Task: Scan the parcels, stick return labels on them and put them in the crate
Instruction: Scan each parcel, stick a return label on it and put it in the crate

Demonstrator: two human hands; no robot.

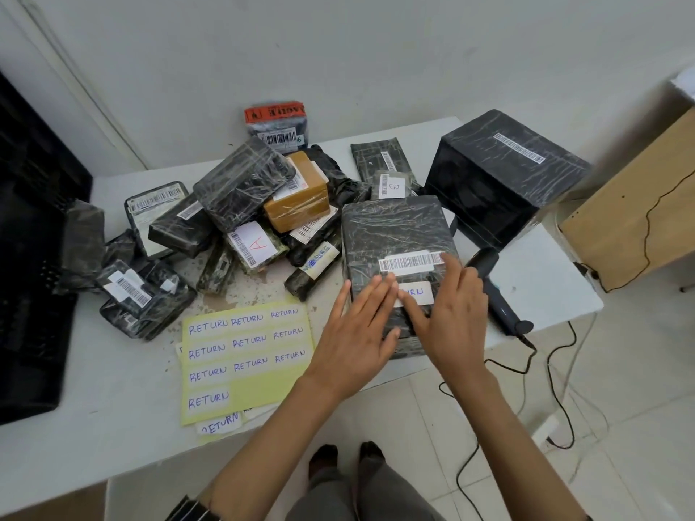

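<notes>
Two hands [355, 332] [453, 314] — one parcel [395, 231], one label [419, 293]

The white table [113, 408] carries wrapped parcels [240, 189], yellow return-label sheets [270, 385] and a corded scanner [502, 306].

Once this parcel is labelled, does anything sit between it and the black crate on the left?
Yes. The heap of wrapped parcels and the yellow label sheet lie on the table between the parcel and the crate; lifting over them looks workable.
</notes>
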